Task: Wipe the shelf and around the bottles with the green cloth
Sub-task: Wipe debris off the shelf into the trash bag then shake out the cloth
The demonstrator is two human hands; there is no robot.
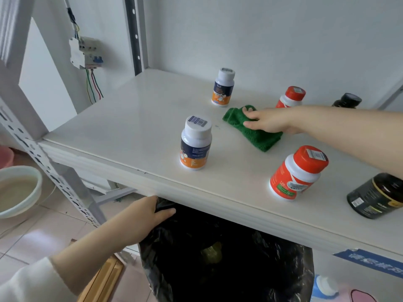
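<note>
A green cloth [253,129] lies on the white shelf [135,118], and my right hand [268,122] presses flat on it with fingers gripping its far edge. Two white-capped bottles with navy and orange labels stand at the front [195,143] and the back [223,87]. Two red-capped bottles stand near the front edge [297,173] and behind my right arm [291,97]. Two dark jars sit at the right front [377,196] and right back [346,100]. Below the shelf's front edge, my left hand [148,214] grips the rim of a black plastic bag [218,253].
A grey slotted upright [56,171] frames the shelf's left side. A wall breaker box [86,53] with loose wires hangs at the back left. A pale basin [17,190] holding murky water sits on the tiled floor at left. A blue-capped container [325,287] stands on the lower level.
</note>
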